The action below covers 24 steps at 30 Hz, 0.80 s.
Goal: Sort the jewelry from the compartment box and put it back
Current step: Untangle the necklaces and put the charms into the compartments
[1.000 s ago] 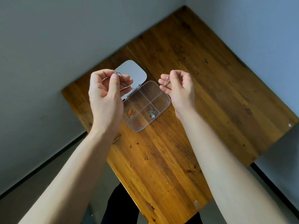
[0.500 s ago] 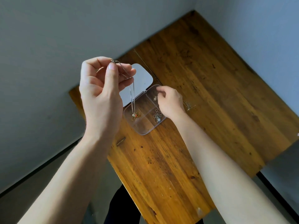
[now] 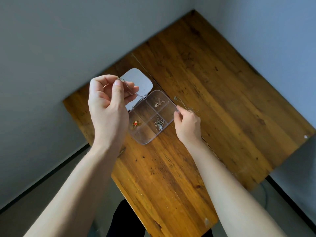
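A clear compartment box (image 3: 168, 106) lies open on the wooden table (image 3: 213, 93), its lid (image 3: 138, 79) tipped back. A rose-gold piece (image 3: 159, 102) lies in the far compartment, a red pendant (image 3: 136, 124) in the left one and a silver pendant chain (image 3: 159, 124) in the near middle one. My left hand (image 3: 107, 106), raised above the box's left side, pinches a thin necklace (image 3: 130, 91) that trails toward the hinge. My right hand (image 3: 187, 124) is at the box's right edge, fingertips pinched at a silver chain (image 3: 187, 106) lying on the table.
The table sits in a corner between two grey walls (image 3: 68, 40). Its near edge and left edge drop to the floor. Bare wood stretches to the right of the box and in front of it.
My right hand left the rose-gold piece in the far compartment and moved right to the chain on the table. My left hand lowered slightly, and its necklace now trails toward the hinge.
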### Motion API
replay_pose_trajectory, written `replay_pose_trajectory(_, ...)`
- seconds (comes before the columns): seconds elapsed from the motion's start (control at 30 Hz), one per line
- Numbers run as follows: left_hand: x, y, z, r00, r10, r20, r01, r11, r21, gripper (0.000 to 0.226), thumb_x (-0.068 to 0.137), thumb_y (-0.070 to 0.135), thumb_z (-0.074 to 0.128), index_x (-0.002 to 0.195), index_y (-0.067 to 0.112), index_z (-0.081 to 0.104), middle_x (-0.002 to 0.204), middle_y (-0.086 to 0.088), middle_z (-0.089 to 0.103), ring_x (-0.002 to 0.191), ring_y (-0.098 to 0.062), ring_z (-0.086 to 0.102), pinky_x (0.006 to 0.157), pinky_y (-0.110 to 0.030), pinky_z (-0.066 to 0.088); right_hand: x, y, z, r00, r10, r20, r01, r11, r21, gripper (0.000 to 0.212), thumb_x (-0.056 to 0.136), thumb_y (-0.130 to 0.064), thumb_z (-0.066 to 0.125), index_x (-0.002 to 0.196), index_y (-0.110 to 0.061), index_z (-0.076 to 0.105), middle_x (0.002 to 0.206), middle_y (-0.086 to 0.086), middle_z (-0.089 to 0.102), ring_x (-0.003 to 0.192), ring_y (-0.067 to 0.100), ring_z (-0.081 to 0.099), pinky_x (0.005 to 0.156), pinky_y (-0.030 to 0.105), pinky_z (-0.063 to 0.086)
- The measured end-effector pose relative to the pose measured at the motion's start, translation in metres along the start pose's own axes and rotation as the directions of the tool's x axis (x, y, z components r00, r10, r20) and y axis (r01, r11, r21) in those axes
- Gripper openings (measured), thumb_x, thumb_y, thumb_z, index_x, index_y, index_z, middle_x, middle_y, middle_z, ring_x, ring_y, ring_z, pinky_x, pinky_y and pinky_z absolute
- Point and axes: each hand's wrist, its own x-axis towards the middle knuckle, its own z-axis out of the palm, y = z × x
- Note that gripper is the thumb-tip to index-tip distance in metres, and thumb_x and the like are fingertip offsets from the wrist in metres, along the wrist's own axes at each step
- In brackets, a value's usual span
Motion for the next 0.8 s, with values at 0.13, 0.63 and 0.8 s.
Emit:
replay_pose_trajectory(0.13, 0.002, -0.02, 0.002, 1.0, -0.004, -0.01, 0.004, 0.999, 0.037, 0.011, 0.102, 0.012, 0.046, 0.098, 0.02, 0.053, 0.088, -0.01, 0.072, 0.086, -0.026, 0.075, 0.075, -0.035, 0.061, 0.0, 0.005, 0.001, 1.0, -0.01, 0.022, 0.01, 1.0, 0.016, 0.034, 0.103, -0.017, 0.055, 0.135, -0.008, 0.06, 0.125, 0.012, 0.069, 0.111, 0.02, 0.067, 0.059, -0.003, 0.034)
replay_pose_trajectory(0.63, 0.018, -0.107, 0.026, 0.991, -0.135, 0.02, 0.115, 0.903, 0.413, 0.007, 0.103, 0.018, 0.045, 0.102, 0.022, 0.05, 0.093, 0.0, 0.069, 0.086, -0.011, 0.07, 0.07, -0.023, 0.056, -0.002, 0.011, 0.01, 0.999, 0.004, -0.034, -0.002, 0.998, 0.062, 0.034, 0.101, -0.016, 0.059, 0.135, -0.012, 0.061, 0.119, 0.012, 0.07, 0.088, 0.003, 0.056, 0.061, -0.001, 0.035)
replay_pose_trajectory(0.8, 0.024, -0.123, 0.021, 0.862, -0.377, 0.338, -0.047, 0.606, 0.794, 0.02, 0.098, 0.009, 0.045, 0.088, 0.011, 0.062, 0.082, -0.012, 0.068, 0.074, -0.032, 0.062, 0.057, -0.032, 0.047, 0.0, 0.013, 0.013, 0.999, 0.024, -0.042, -0.021, 0.997, 0.074, 0.035, 0.101, -0.02, 0.058, 0.135, -0.014, 0.062, 0.121, 0.011, 0.069, 0.09, 0.004, 0.059, 0.064, 0.002, 0.039)
